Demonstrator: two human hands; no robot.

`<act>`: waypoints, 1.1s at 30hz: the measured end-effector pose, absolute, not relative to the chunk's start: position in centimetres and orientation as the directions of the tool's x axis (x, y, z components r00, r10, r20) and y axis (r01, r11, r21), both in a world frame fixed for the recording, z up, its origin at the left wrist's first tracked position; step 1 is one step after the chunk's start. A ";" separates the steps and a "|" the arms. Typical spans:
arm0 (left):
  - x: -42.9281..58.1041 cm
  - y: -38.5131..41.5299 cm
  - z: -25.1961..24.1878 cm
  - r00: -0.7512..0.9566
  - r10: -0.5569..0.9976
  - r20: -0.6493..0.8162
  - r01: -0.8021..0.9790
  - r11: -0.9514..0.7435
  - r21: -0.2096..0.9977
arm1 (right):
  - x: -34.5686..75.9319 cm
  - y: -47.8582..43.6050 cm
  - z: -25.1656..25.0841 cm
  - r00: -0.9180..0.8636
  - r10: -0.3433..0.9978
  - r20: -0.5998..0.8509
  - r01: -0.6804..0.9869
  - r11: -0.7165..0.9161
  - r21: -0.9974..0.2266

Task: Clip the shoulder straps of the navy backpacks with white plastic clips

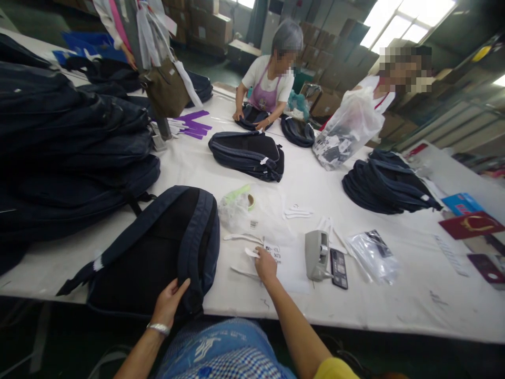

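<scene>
A dark navy backpack [158, 247] lies back-side up at the near edge of the white table [394, 295]. My left hand [169, 302] grips its bottom edge, fingers curled over the fabric. My right hand [265, 263] reaches onto a white printed sheet [286, 260] and pinches a small white tag [251, 252]. More white strips [242, 238] lie beside it. A grey tagging gun [317, 255] and a black phone [339, 268] rest just right of the sheet.
A tall stack of navy backpacks [67, 152] fills the left. More backpacks [248, 152] [386, 181] lie mid-table. A clear bag with tape [240, 208] and a small plastic bag [373, 255] sit near. Two people work across the table, one holding a large plastic bag [347, 131].
</scene>
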State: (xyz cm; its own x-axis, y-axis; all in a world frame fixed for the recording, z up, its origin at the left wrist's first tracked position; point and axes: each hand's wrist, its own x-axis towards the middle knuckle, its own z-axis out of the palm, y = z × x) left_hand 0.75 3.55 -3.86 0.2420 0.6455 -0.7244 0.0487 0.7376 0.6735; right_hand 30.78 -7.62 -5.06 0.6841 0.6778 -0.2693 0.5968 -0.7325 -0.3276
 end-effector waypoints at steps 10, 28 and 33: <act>0.9 3.8 -3.2 0.251 0.632 -0.733 0.039 0.750 0.660 | 29.2 -6.0 -5.4 0.476 0.822 -0.312 0.801 -0.552 -0.232; 0.9 4.1 -4.1 0.262 0.614 -0.744 0.077 0.755 0.651 | 27.0 -6.9 -5.7 0.348 0.821 -0.453 0.868 -0.465 -0.176; 0.9 4.1 -3.9 0.261 0.604 -0.753 0.076 0.765 0.640 | 27.1 -7.6 -4.6 0.338 0.819 -0.463 0.803 -0.508 -0.311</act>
